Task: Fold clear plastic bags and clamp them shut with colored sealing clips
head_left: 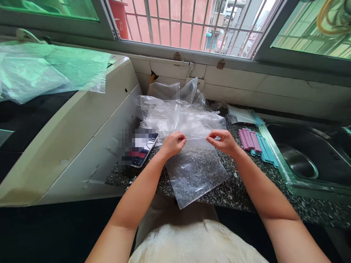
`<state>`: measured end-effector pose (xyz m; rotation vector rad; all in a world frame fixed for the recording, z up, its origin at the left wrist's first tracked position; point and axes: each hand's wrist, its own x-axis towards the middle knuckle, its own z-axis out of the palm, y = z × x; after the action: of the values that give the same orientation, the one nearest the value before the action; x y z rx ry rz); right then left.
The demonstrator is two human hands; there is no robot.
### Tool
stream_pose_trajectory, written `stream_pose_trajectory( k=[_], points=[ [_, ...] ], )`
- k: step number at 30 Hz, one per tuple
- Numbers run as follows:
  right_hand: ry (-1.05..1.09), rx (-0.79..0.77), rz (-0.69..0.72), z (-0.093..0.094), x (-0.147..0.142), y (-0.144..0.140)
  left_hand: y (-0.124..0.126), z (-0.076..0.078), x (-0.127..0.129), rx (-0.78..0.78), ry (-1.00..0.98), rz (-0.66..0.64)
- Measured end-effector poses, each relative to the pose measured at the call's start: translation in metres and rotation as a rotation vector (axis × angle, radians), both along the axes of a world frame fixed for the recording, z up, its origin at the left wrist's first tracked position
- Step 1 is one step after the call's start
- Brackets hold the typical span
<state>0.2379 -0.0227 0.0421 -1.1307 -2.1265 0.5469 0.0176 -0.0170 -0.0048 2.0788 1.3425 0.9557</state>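
Observation:
A clear plastic bag [196, 175] hangs flat over the front of the speckled counter, its lower corner past the edge. My left hand [174, 143] pinches the bag's top edge at the left. At the right end of that same edge, my right hand [223, 140] also has thumb and fingers closed on it. The edge runs straight between the two hands. Just behind them lies a crumpled heap of clear plastic bags [178, 113], against the tiled wall.
Left of my hands a phone [144, 148] lies by a white appliance [109, 120] topped with plastic sheets [55, 69]. To the right are pink strips [250, 140], blue strips [265, 149], flat clear packets [242, 115] and a metal sink [298, 160]. A barred window [178, 22] stands behind.

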Motion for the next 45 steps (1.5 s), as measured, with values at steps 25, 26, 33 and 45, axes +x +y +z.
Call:
stream_pose_trajectory(
  k=[25,26,33,45],
  points=[
    [-0.035,0.198,0.067,0.003,-0.022,-0.019,0.003,-0.002,-0.001,-0.069,-0.024,0.300],
    [-0.047,0.205,0.080,0.003,-0.024,-0.020,0.003,-0.002,-0.001,-0.072,-0.029,0.302],
    [0.019,0.352,-0.179,0.004,-0.013,-0.010,0.004,-0.002,-0.002,-0.129,-0.053,0.258],
    [-0.042,0.479,-0.458,0.011,0.013,0.003,0.002,0.002,-0.003,-0.147,-0.176,0.242]
  ],
)
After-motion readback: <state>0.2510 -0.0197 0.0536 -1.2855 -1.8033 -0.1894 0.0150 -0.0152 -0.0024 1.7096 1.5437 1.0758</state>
